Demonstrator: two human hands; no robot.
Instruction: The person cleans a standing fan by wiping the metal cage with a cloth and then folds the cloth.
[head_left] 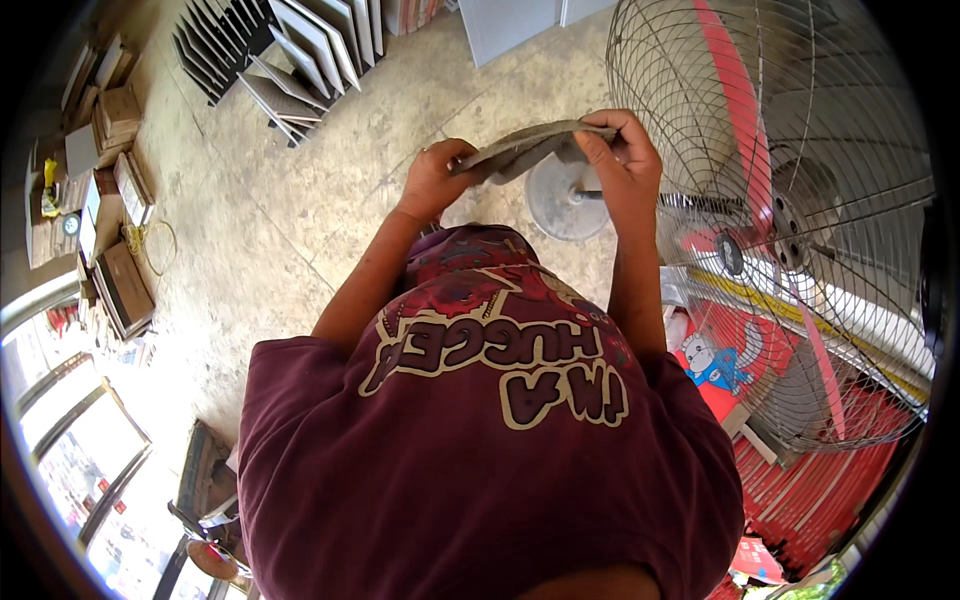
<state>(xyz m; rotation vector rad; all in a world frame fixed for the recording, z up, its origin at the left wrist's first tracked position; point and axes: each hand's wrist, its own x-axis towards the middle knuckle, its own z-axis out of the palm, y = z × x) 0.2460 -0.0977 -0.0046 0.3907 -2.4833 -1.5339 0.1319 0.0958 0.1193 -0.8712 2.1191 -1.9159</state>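
Note:
A grey cloth (515, 150) is stretched in a shallow arch between my two hands, held out in front of me above the floor. My left hand (436, 178) grips its left end with the fingers curled round it. At the other end, my right hand (628, 158) pinches the cloth between thumb and fingers. Some of the left fingertips are hidden by the hand itself and the cloth's edge.
Close on my right stands a big fan (765, 220) with a wire cage and red blades; its round base (565, 205) lies beyond my hands. Flat panels lean in a black rack (285, 60) at the far left. Boxes (118, 115) line the left side. Red stacks (810, 480) lie behind the fan.

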